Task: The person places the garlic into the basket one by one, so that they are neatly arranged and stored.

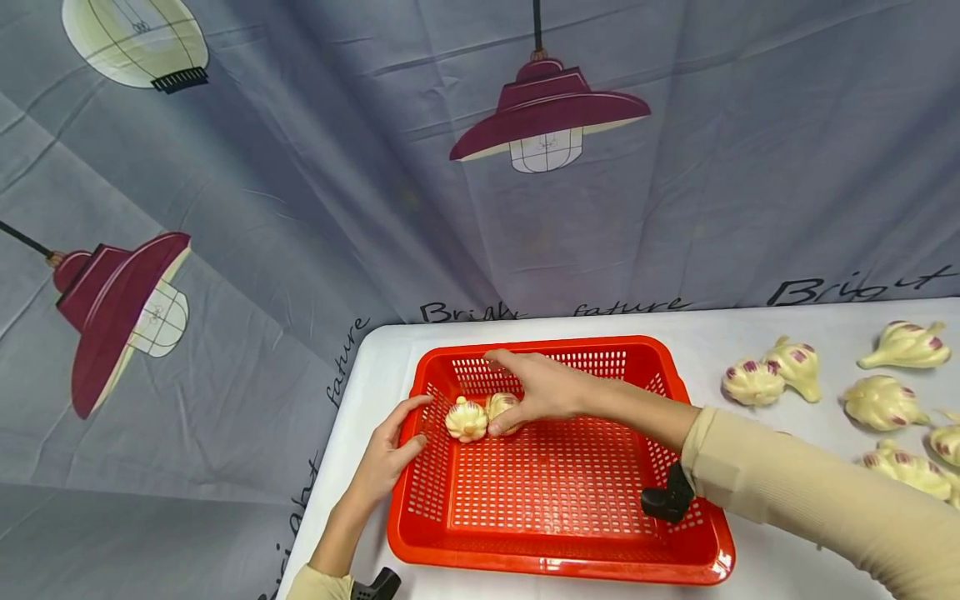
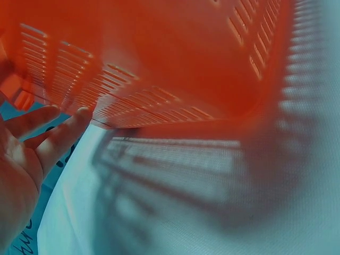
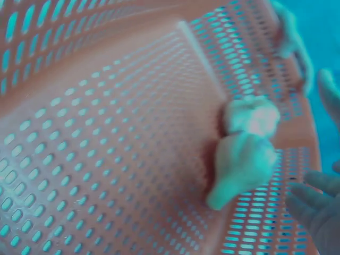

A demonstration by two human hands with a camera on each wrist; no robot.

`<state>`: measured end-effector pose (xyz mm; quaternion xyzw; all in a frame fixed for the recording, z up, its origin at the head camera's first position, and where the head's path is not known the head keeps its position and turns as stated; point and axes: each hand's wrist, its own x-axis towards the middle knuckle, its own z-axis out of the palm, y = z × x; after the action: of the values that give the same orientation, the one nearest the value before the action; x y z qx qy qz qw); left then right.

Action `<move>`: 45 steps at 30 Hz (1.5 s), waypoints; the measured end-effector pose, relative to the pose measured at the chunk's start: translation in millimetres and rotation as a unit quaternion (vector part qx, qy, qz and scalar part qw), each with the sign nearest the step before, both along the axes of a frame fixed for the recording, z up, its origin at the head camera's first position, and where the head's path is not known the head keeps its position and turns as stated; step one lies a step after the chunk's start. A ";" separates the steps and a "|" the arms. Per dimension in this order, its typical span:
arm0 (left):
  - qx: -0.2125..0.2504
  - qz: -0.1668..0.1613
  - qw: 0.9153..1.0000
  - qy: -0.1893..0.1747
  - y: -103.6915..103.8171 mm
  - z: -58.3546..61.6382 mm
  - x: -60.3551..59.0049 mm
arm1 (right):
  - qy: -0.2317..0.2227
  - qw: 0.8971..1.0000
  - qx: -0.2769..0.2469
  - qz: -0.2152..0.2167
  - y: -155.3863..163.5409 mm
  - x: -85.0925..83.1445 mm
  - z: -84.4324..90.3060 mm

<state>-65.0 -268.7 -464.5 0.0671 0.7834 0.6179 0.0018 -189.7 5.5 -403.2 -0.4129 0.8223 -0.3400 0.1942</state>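
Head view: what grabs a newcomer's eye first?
The red basket in the middle of the white table, with two garlic bulbs in its far left corner. The right hand reaches in over them, touching the nearer one, while the left hand rests on the basket's left rim. More garlic lies loose on the table to the right.

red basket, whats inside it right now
Two garlic bulbs lie inside the red basket: one garlic bulb in plain view, a second bulb partly covered by the right hand. The floor under that hand and forearm is hidden.
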 end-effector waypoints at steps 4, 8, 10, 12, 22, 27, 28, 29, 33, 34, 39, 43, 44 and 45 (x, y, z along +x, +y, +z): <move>0.001 0.004 1.000 0.000 -0.1 0.6 -0.2 | -0.056 0.997 -0.054 0.005 13.4 -1.4 10.1; 0.002 0.004 1.000 0.004 -0.3 0.3 0.6 | -0.100 0.990 -0.099 -0.009 30.2 2.6 14.8; 0.003 0.003 1.000 0.002 -0.3 -0.4 1.1 | -0.121 0.985 -0.123 -0.019 39.4 5.0 15.9; 0.003 0.003 1.000 0.000 -0.1 -0.9 1.4 | -0.138 0.979 -0.148 -0.028 48.6 6.1 16.6; 0.000 0.005 1.000 -0.001 0.0 -1.3 0.4 | -0.122 0.965 -0.216 -0.084 90.7 2.4 21.4; 0.005 0.001 1.000 0.000 0.0 -1.2 0.3 | -0.118 0.955 -0.260 -0.083 114.8 8.7 19.5; 0.006 0.001 1.000 0.000 0.1 -1.2 0.2 | -0.120 0.952 -0.269 -0.080 119.2 9.9 18.6; 0.007 0.001 1.000 0.000 0.2 -1.3 0.1 | -0.120 0.950 -0.276 -0.076 123.5 11.1 17.8; 0.000 0.002 1.000 -0.001 -0.5 -1.5 0.0 | -0.118 0.947 -0.289 -0.072 140.6 15.8 15.6; -0.003 0.003 1.000 -0.001 -0.7 -1.5 0.0 | -0.118 0.947 -0.291 -0.071 145.1 17.1 15.3; -0.001 0.003 1.000 0.002 -0.4 -0.3 -0.4 | -0.113 0.944 -0.302 -0.068 168.4 24.9 12.8; 0.007 -0.001 1.000 0.006 0.2 0.9 -0.9 | -0.124 0.935 -0.327 -0.067 187.5 29.4 7.0; 0.008 -0.002 1.000 0.007 0.3 0.9 -0.7 | -0.128 0.931 -0.336 -0.066 192.6 30.3 4.9; 0.008 -0.002 1.000 0.008 0.3 0.8 -0.6 | -0.130 0.927 -0.346 -0.064 197.6 31.1 2.4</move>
<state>-65.6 -268.4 -463.8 0.0736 0.7783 0.6236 -0.0032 -158.6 203.1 -400.8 -0.3535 0.6456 -0.6658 0.1220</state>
